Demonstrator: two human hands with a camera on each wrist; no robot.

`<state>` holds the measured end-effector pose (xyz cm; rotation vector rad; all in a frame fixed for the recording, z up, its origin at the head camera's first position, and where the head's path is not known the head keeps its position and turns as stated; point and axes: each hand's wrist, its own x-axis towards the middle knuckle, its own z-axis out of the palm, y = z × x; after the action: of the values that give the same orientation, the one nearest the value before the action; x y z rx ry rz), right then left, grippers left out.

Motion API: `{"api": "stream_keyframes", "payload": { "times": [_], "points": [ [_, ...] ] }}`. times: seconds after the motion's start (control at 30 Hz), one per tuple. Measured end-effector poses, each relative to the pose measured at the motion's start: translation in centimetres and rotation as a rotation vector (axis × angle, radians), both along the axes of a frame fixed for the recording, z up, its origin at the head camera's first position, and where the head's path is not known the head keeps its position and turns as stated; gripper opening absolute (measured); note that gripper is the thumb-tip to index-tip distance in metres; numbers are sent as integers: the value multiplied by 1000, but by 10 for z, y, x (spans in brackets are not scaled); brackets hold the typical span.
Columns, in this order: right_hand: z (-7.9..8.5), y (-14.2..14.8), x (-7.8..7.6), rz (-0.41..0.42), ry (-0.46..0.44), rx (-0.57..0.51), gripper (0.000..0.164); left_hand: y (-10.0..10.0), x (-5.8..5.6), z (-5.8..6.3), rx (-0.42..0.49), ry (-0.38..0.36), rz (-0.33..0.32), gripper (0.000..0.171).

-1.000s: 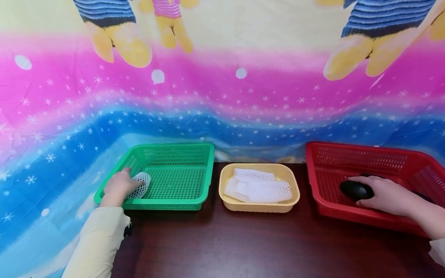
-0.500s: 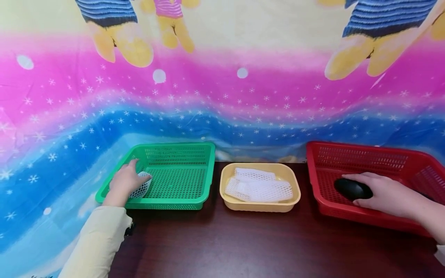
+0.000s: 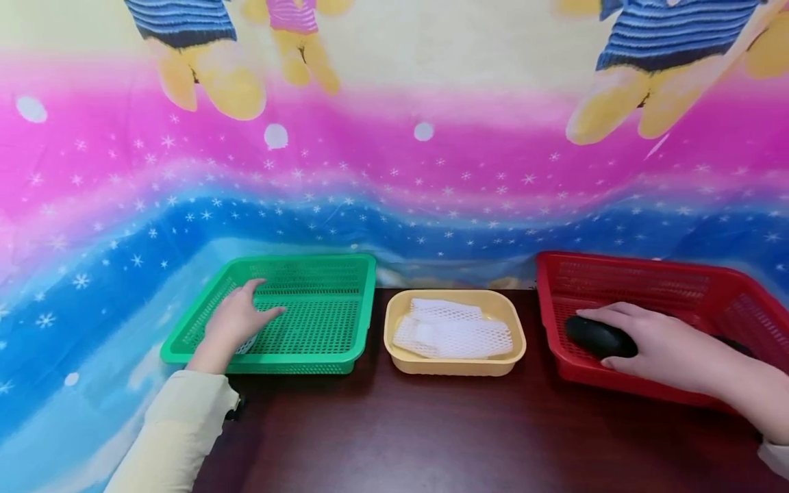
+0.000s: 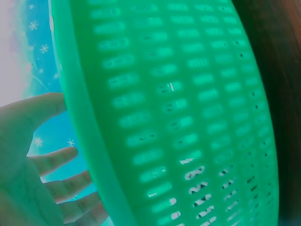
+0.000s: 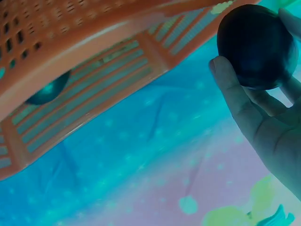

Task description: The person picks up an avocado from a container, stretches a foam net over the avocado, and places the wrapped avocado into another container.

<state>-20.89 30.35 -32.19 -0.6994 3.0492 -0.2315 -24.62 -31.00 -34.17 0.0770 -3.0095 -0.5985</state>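
Over the red slotted plastic basket (image 3: pixel 592 376), the right hand (image 3: pixel 668 348) grips a glossy black oval object (image 3: pixel 594 336); the left hand (image 3: pixel 237 316), thumb and fingers spread, partly hides a white-netted object (image 3: pixel 248 344) inside the green plastic basket (image 3: pixel 308 359). Another dark object (image 5: pixel 51 89) lies in the red basket. Between both baskets, a pale-yellow plastic tray (image 3: pixel 456 367) of white mesh sleeves (image 3: pixel 465 337) rests on the brown tabletop (image 3: pixel 431 431).

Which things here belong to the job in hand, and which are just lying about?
Likely the job:
black object in the right hand
red basket
yellow tray
white mesh sleeves
green basket, under the left hand

Probably just surroundings:
patterned cloth
brown table
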Motion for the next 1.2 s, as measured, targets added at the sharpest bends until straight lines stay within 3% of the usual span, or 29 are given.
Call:
{"api": "stream_keyframes", "payload": {
  "times": [0.3, 0.57, 0.7, 1.1, 1.2],
  "points": [
    [-3, -28, 15, 116, 45, -79, 73, 16, 5, -1, 35, 14, -34, 83],
    [-7, -43, 24, 129, -29, -117, 74, 31, 6, 3, 49, 65, -82, 78],
    [-11, -47, 29, 149, -18, -142, 73, 38, 6, 4, 73, 65, -98, 75],
    [-42, -51, 42, 179, -81, -195, 70, 73, 13, 3, 152, 101, -199, 68],
    [-49, -55, 44, 189, -132, -224, 69, 82, 15, 2, 160, 115, -219, 66]
  ]
}}
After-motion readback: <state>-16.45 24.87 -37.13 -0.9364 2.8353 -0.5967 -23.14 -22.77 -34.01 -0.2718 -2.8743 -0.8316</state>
